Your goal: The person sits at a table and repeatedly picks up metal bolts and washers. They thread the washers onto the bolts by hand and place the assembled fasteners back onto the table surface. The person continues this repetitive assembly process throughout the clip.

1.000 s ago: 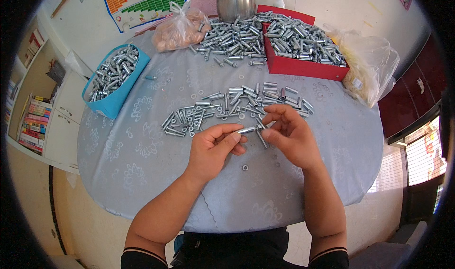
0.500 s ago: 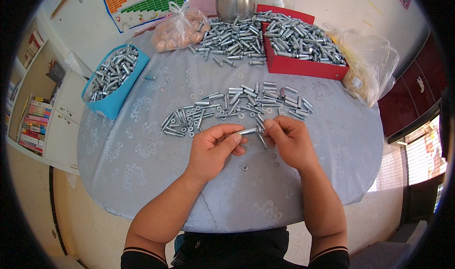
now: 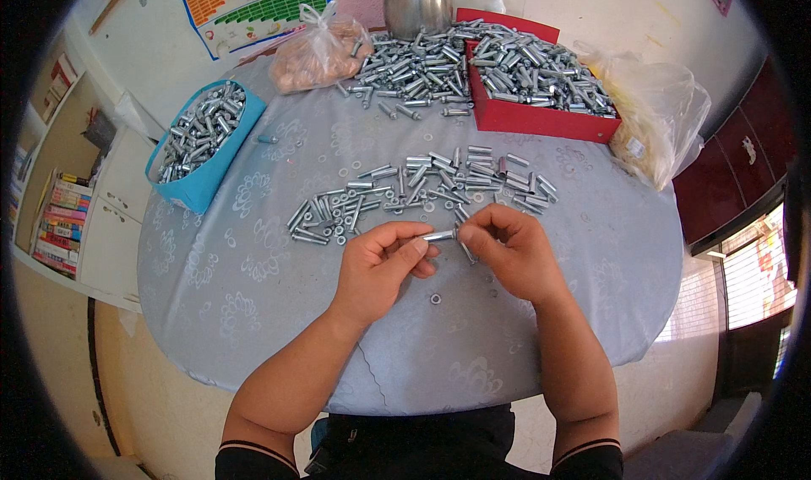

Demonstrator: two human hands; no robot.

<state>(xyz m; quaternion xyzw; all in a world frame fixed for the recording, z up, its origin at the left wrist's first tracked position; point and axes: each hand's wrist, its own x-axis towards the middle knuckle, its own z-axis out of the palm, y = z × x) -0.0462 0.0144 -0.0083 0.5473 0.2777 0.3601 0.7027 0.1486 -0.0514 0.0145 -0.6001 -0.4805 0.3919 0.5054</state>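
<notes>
Left grip [image 3: 378, 264] pinches silver cylindrical metal bolt [image 3: 438, 237]; I note right grip [image 3: 512, 250] newly closed on its end, likely adjusting it.

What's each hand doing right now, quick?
Left hand: closed, holding a silver bolt between thumb and fingers.
Right hand: closed at the bolt's right end; exact grip hidden.

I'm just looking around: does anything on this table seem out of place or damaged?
A dark wavy line marks the cloth near its front edge; tear or thread, I can't tell. A lone nut lies apart from the other loose parts. A metal heap sits beside the red box, as if spilled.
</notes>
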